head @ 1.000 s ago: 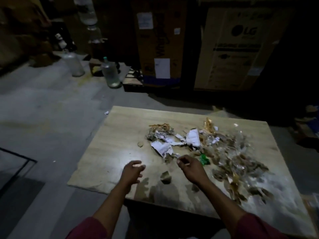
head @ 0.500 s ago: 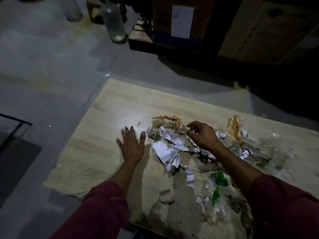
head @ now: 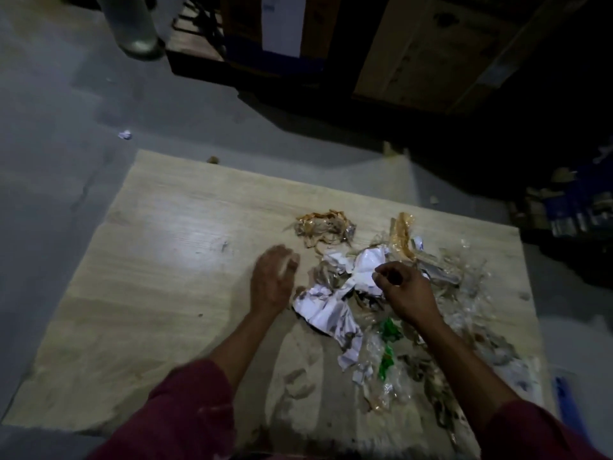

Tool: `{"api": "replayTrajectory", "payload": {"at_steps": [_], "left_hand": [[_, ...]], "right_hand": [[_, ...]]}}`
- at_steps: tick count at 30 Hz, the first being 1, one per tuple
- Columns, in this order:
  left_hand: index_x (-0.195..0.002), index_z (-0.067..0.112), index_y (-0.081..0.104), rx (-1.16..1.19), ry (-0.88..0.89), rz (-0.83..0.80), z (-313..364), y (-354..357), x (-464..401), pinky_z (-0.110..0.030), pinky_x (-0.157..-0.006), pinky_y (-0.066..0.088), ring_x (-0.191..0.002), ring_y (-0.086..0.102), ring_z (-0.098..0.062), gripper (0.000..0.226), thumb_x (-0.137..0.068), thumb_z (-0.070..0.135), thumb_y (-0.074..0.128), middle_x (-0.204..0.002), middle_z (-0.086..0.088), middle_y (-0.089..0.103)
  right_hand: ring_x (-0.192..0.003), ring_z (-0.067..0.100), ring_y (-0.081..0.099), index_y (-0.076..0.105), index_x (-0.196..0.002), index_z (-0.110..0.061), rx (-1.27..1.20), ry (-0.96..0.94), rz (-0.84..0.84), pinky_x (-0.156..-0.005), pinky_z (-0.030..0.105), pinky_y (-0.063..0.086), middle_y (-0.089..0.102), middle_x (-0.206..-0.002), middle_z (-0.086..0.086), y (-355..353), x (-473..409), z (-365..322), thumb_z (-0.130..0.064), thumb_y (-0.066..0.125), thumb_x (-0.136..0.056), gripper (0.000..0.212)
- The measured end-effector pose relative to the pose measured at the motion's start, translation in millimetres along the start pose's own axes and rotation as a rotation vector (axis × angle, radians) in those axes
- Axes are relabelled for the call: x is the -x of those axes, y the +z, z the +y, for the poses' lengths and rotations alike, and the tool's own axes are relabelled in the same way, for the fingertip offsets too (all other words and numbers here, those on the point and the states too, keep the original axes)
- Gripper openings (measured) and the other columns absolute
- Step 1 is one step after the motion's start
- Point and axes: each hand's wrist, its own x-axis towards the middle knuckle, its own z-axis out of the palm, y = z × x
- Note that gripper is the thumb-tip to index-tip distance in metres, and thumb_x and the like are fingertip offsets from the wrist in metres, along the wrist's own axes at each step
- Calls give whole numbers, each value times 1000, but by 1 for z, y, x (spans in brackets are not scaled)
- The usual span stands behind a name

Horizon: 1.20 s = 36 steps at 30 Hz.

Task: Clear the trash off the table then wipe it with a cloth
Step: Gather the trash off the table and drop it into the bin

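- Two dark red sleeves [head: 185, 410] enter from the near edge, and both forearms reach out over the pale wooden bench [head: 149, 293].
- Clear plastic wrappers [head: 384, 383] and a green scrap [head: 386, 358] lie on the bench's near right part, between the forearms and under the right one.
- A crumpled white paper [head: 328, 310] lies just beside the left hand, between the two hands.
- The left hand [head: 272, 280] is blurred; it lies palm down on or just above the bench at the left edge of the trash. Whether it is released or grasping I cannot tell.
- The right hand [head: 404, 290] hangs over the white scraps with fingers curled; what they pinch, if anything, I cannot tell.
- Farther back, an orange-brown tangled wrapper [head: 321, 225] and an orange strip [head: 403, 235] lie on the bench.
- Beyond the bench, on the grey floor [head: 66, 127], stand a clear bottle [head: 136, 24] and cardboard boxes [head: 428, 48].
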Motion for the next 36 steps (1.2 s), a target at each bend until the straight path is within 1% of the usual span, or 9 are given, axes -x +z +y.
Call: {"api": "replayTrajectory", "payload": {"at_steps": [8,15,18,21,24,29,31,34,36], "left_hand": [[-158,27,23,-462,46,-323,-9,16,-121,-59,-119,-15,-157,-1,-19,96,-85,87,4,-170,-5,7],[-153,37,38,-445,482,-641,35,89,-53,-60,-121,-8,-156,14,-14,92,-83,89,7,-167,3,24],[-141,34,56,-211,429,-682,47,99,-37,-58,-123,4,-147,36,-12,77,-88,82,28,-154,4,47],[-89,20,74,-98,416,-414,61,101,-53,-45,-90,49,-93,63,-22,45,-90,59,52,-97,-1,68],[-65,15,64,-96,308,-210,77,105,-79,-33,-66,45,-71,55,-16,54,-89,62,54,-75,2,54],[-121,33,64,-317,94,-456,104,150,-112,-50,-101,42,-120,58,-26,82,-84,90,17,-122,-3,68],[-146,40,43,-390,39,-608,119,171,-104,-62,-116,19,-147,34,-24,97,-77,94,2,-157,1,43],[-154,41,31,-369,75,-764,138,191,-71,-61,-120,-12,-157,4,-17,101,-74,94,-3,-168,7,17],[-138,40,54,-310,97,-776,145,189,-53,-62,-121,-4,-154,20,-22,87,-82,88,7,-159,1,41]], "right_hand": [[-78,13,68,76,-93,-20,96,28,103,-77,28,53,73,-82,-4,-29,-14,18,-23,76,-87,7],[-74,16,68,76,-87,-25,187,19,152,-75,31,56,74,-79,-1,-66,-47,54,-24,75,-84,3],[-70,15,65,71,-77,-28,188,50,303,-65,28,48,66,-71,-4,-90,-64,82,-33,74,-82,7],[-76,22,62,66,-75,-29,147,185,491,-66,27,38,58,-77,0,-122,-86,119,-45,73,-81,19],[-104,32,62,67,-87,-30,46,360,503,-84,39,52,62,-102,10,-135,-112,159,-69,63,-78,40],[-133,44,46,52,-140,-33,52,432,110,-109,59,39,51,-143,14,-111,-135,165,-96,36,-74,92],[-137,40,45,43,-148,-32,107,333,16,-111,60,37,48,-150,12,-93,-133,162,-98,24,-75,100],[-135,31,50,44,-147,-32,82,112,-132,-109,55,42,54,-149,6,-72,-109,146,-92,23,-82,91],[-119,25,63,64,-129,-28,-17,-8,-172,-100,41,50,68,-131,5,-78,-90,129,-80,36,-91,70]]}}
